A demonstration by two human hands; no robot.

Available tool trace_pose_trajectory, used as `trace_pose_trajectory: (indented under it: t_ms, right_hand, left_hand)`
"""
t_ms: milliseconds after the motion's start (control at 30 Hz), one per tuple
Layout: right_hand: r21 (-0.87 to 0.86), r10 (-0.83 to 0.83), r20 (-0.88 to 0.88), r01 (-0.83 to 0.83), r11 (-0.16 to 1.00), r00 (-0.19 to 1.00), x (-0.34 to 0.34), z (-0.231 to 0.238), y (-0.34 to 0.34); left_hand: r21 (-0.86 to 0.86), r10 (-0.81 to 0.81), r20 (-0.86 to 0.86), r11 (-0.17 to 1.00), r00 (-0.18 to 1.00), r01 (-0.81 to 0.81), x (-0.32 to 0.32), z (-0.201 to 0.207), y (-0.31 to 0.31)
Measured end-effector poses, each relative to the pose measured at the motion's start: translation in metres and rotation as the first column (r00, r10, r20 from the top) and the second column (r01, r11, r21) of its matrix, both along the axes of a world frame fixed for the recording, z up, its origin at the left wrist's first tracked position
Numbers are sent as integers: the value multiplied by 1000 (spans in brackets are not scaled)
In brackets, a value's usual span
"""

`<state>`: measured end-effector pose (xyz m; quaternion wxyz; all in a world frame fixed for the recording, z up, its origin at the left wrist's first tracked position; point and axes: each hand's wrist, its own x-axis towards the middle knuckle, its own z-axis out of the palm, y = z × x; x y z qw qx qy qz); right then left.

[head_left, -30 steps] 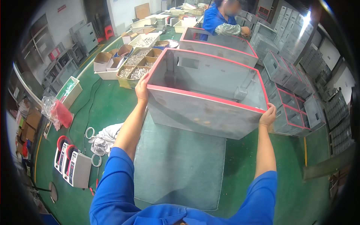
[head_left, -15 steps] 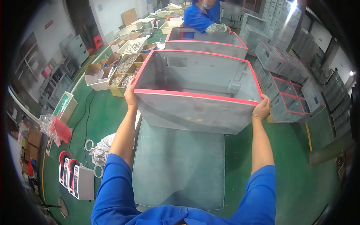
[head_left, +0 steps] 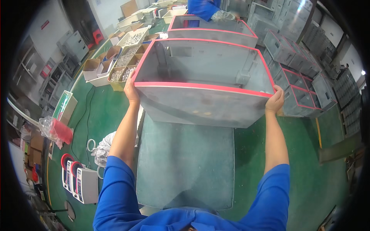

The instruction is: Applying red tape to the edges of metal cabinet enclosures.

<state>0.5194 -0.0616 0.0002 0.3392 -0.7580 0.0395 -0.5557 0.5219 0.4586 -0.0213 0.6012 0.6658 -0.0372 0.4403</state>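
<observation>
A large grey open-topped cabinet shell (head_left: 196, 104) with a red rim stands at the far end of the greenish mat in front of me. My left hand (head_left: 132, 89) grips its near left corner, the fingers wrapped over the side below the rim. At the near right corner, my right hand (head_left: 274, 101) is closed on the shell in the same way. Inside, a small rectangular cut-out shows in the far wall, and a small box-like fitting sits near the right side. What lies under the shell is partly hidden.
Behind it stands a second red-rimmed shell (head_left: 216, 34), with a co-worker's sleeved arm (head_left: 223, 15) over it. Bins of small parts (head_left: 129, 61) line the left side. Red-edged shells (head_left: 298, 90) are stacked at right. White devices (head_left: 85, 184) and a grey cloth (head_left: 104, 150) lie left.
The shell and both my hands appear slightly higher in the view, and my right hand a little further right. My hold on the corners stays the same. The co-worker's arm has shifted slightly.
</observation>
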Motion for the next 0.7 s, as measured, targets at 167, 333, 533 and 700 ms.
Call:
trace_pose_trajectory:
  t_ms: [167, 333, 533, 700]
  right_hand:
    - [38, 6, -15, -5, 999, 1000, 12, -2, -3]
    - [49, 6, -31, -4, 999, 1000, 14, -1, -1]
    - [83, -8, -47, 12, 996, 999, 14, -1, 2]
    - [91, -15, -50, 19, 996, 999, 12, 0, 5]
  left_hand:
    - [1, -10, 17, 1000, 1000, 10, 3, 0, -3]
    - [-26, -37, 15, 999, 999, 37, 3, 0, 0]
    - [-79, -119, 32, 990, 992, 121, 9, 2, 3]
    - [13, -69, 14, 998, 998, 68, 9, 2, 5]
